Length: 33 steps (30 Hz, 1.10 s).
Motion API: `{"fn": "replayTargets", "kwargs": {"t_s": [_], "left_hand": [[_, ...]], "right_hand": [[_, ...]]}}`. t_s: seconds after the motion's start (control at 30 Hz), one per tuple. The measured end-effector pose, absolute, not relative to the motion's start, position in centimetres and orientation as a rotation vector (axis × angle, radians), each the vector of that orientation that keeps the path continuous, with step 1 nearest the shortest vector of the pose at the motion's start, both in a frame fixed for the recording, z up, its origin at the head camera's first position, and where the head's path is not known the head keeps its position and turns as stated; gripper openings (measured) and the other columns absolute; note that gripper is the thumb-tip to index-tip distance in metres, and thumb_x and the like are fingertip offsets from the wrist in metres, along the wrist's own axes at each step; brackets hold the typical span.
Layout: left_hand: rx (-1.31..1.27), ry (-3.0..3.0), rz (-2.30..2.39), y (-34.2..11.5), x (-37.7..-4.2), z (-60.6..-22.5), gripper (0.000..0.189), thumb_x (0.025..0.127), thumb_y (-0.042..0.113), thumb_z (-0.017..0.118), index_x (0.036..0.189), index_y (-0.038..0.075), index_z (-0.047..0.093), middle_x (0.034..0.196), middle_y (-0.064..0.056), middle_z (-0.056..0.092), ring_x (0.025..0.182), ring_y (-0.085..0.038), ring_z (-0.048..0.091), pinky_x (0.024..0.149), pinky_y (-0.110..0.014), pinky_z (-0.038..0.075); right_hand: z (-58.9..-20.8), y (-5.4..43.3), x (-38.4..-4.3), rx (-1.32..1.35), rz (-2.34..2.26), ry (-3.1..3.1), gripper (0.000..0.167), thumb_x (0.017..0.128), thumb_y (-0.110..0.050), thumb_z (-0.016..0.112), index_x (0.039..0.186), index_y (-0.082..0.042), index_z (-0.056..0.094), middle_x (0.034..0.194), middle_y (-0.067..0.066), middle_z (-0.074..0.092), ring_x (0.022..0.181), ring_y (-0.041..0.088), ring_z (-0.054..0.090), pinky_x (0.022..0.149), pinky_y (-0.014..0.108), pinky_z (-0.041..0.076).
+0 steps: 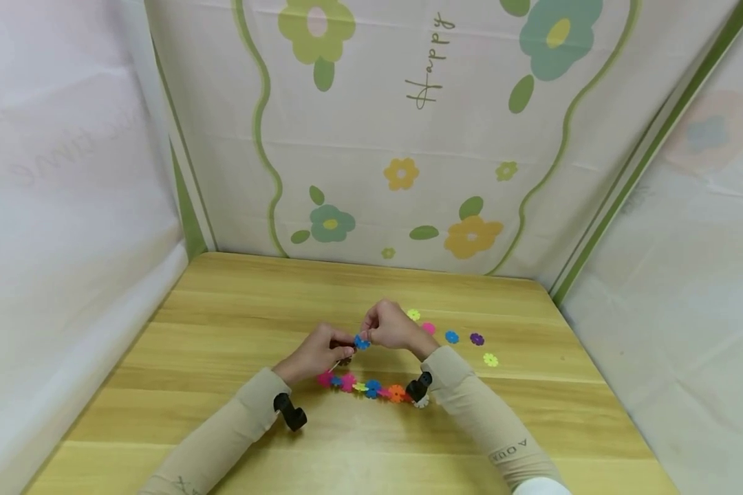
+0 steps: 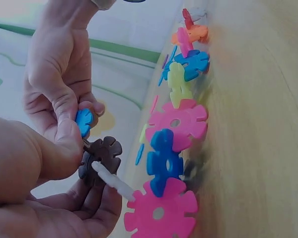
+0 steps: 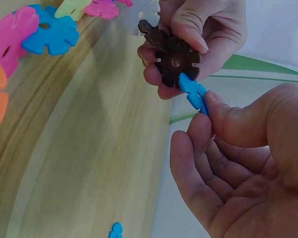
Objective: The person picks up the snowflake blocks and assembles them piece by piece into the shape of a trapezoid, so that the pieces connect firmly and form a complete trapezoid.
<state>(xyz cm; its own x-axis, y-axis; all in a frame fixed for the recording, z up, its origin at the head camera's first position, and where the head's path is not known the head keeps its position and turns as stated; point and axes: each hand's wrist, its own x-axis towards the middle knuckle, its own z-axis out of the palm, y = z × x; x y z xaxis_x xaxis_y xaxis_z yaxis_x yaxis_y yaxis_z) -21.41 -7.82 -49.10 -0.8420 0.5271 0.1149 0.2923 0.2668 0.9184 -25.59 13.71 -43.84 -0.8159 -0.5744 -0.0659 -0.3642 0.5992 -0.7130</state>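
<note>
My left hand (image 1: 318,354) grips a dark brown notched flower disc (image 3: 176,62) between thumb and fingers. With thumb and forefinger, my right hand (image 1: 393,327) pinches a blue flower disc (image 3: 192,93), whose edge meets the brown disc's rim; how deep it sits in the slot I cannot tell. A second dark piece shows edge-on by the left fingers in the right wrist view. From the brown disc a white disc (image 2: 114,182) leads to a chain of interlocked discs, including a pink one (image 2: 161,210), lying along the table below both hands.
Several loose discs lie beyond my right forearm, among them a purple one (image 1: 477,339), a blue one (image 1: 451,337) and a yellow-green one (image 1: 490,359). The wooden table (image 1: 223,302) ends at a flower-printed cloth wall (image 1: 359,130); more cloth hangs on both sides.
</note>
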Motion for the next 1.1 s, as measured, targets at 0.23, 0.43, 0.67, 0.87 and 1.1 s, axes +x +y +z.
{"fn": "replayTargets", "kwargs": {"t_s": [0.23, 0.43, 0.67, 0.87, 1.1], "left_hand": [[0.751, 2.323, 1.613, -7.8, -21.4, -49.2, 0.019, 0.104, 0.0, 0.062, 0.112, -0.008, 0.078, 0.098, -0.027, 0.076, 0.079, -0.024, 0.068, 0.071, -0.034, 0.061], [0.7, 2.281, 1.561, -8.3, -21.7, -49.1, 0.021, 0.107, 0.007, 0.06, 0.117, -0.003, 0.076, 0.104, -0.024, 0.074, 0.084, -0.021, 0.065, 0.078, -0.04, 0.06], [0.63, 2.274, 1.501, -8.7, -22.0, -49.0, 0.026, 0.11, 0.022, 0.059, 0.127, 0.007, 0.072, 0.11, -0.015, 0.072, 0.089, -0.02, 0.061, 0.079, -0.031, 0.055], [0.602, 2.25, 1.516, -8.8, -22.0, -49.0, 0.029, 0.109, 0.027, 0.061, 0.132, 0.01, 0.07, 0.115, -0.016, 0.07, 0.088, -0.021, 0.061, 0.074, -0.029, 0.054], [0.529, 2.254, 1.516, -8.7, -22.0, -49.0, 0.026, 0.109, 0.03, 0.061, 0.128, 0.013, 0.07, 0.122, -0.011, 0.069, 0.1, -0.019, 0.061, 0.087, -0.033, 0.055]], "right_hand": [[-44.0, 13.5, -25.3, -0.731, -1.067, 2.522, 0.017, 0.095, -0.002, 0.073, 0.079, -0.007, 0.078, 0.077, 0.02, 0.076, 0.056, 0.013, 0.058, 0.052, 0.023, 0.046], [-43.9, 14.1, -25.3, -0.772, -1.069, 2.532, 0.016, 0.099, -0.006, 0.071, 0.086, -0.008, 0.08, 0.08, 0.005, 0.078, 0.066, 0.027, 0.069, 0.058, 0.028, 0.054], [-43.0, 16.9, -27.5, -0.718, -1.054, 2.553, 0.021, 0.106, -0.021, 0.065, 0.108, -0.007, 0.08, 0.106, 0.019, 0.078, 0.099, 0.041, 0.073, 0.081, 0.041, 0.061], [-42.9, 18.9, -29.5, -0.71, -0.84, 2.737, 0.021, 0.106, -0.016, 0.067, 0.117, -0.002, 0.076, 0.108, 0.012, 0.077, 0.098, 0.025, 0.072, 0.087, 0.039, 0.06], [-46.1, 19.4, -31.4, -0.791, -0.646, 2.816, 0.027, 0.103, -0.008, 0.068, 0.125, 0.006, 0.071, 0.12, 0.019, 0.074, 0.107, 0.029, 0.07, 0.095, 0.044, 0.06]]}}
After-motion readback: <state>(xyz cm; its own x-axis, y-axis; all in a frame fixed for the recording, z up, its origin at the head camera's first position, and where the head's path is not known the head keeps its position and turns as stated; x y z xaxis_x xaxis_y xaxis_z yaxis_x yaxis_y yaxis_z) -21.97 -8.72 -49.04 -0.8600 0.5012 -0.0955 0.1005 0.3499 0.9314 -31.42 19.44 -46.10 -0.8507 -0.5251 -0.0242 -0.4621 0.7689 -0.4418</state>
